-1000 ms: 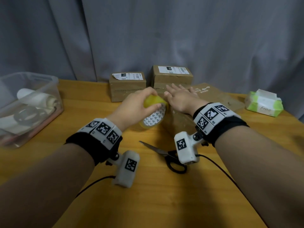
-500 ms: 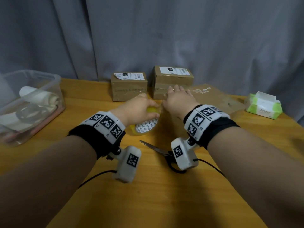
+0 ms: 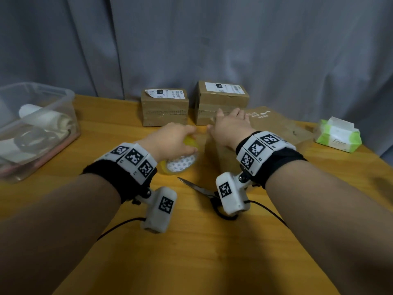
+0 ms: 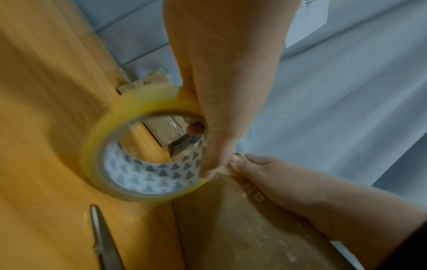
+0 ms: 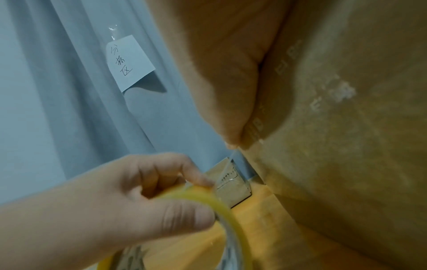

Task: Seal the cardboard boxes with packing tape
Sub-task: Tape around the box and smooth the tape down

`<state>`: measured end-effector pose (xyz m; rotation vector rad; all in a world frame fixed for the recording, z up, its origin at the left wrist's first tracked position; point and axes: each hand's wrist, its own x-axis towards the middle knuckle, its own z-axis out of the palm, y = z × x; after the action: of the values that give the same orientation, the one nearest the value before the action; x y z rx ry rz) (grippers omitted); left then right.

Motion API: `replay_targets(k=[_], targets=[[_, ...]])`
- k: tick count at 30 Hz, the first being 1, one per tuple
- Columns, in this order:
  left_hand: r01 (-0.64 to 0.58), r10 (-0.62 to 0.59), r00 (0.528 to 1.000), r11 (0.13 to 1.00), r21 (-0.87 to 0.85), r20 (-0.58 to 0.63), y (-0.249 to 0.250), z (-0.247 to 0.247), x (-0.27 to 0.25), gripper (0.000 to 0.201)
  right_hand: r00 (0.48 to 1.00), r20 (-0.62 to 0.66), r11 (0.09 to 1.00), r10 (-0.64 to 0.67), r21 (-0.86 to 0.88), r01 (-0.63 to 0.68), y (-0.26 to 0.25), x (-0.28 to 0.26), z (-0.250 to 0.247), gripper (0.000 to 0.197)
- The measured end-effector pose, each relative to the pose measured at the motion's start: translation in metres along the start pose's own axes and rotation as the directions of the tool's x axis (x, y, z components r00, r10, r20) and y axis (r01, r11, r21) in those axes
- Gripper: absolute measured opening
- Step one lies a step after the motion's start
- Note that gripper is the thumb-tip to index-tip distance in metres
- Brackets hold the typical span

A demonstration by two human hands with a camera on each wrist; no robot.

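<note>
My left hand (image 3: 172, 139) grips a yellowish roll of packing tape (image 3: 181, 164), thumb and fingers curled over its rim, low beside the left edge of a big brown cardboard box (image 3: 276, 126). In the left wrist view the tape roll (image 4: 148, 157) stands on edge near the table, showing its patterned white core. My right hand (image 3: 230, 124) lies flat on the box top with straight fingers. Its thumb (image 4: 238, 160) presses at the box's left edge next to the roll. In the right wrist view a thin strip of tape (image 5: 231, 157) runs from the roll (image 5: 233, 210) to that edge.
Two small taped cardboard boxes (image 3: 164, 107) (image 3: 222, 101) stand at the back by the grey curtain. Scissors (image 3: 197, 188) lie on the wooden table in front of the box. A clear plastic bin (image 3: 36, 128) sits far left, a green tissue pack (image 3: 338, 135) far right.
My left hand has carried the tape roll down and to the left, away from the box's top edge toward the table. The right hand has stayed flat on the box.
</note>
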<state>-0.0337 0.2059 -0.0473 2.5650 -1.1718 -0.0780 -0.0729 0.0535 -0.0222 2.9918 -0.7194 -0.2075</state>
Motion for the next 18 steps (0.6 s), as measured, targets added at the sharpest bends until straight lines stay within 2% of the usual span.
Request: replay_targets(k=[2,4,6,9,13,16,18], targets=[[-0.001,-0.003,0.999,0.998,0.070,0.055,-0.003,-0.001,0.000,0.045,1.000,-0.011,1.000,-0.010,0.005,0.010,0.001,0.001,0.000,0.064],[0.009,-0.013,0.999,0.998,0.061,0.051,-0.001,0.000,-0.001,0.047,1.000,-0.022,1.000,-0.017,0.001,0.017,0.001,-0.001,0.002,0.064],[0.053,-0.052,0.998,0.996,-0.068,0.021,0.003,0.003,-0.002,0.046,0.998,-0.055,0.999,-0.036,-0.023,0.035,-0.001,-0.003,0.006,0.062],[0.148,-0.160,0.987,0.942,-0.302,-0.016,0.006,0.004,0.003,0.034,0.993,-0.105,0.997,-0.051,-0.068,0.044,-0.005,-0.004,0.012,0.062],[0.217,-0.221,0.975,0.907,-0.360,0.030,0.009,0.007,0.015,0.026,0.996,-0.080,0.999,-0.030,-0.019,0.028,-0.004,-0.006,0.011,0.083],[0.241,-0.235,0.970,0.916,-0.320,0.059,0.016,0.007,0.023,0.026,0.996,-0.085,0.999,-0.027,0.023,0.029,-0.003,-0.003,0.009,0.065],[0.264,-0.257,0.964,0.915,-0.304,0.063,0.018,0.007,0.026,0.026,0.998,-0.066,0.999,-0.025,0.033,0.027,-0.002,-0.001,0.007,0.061]])
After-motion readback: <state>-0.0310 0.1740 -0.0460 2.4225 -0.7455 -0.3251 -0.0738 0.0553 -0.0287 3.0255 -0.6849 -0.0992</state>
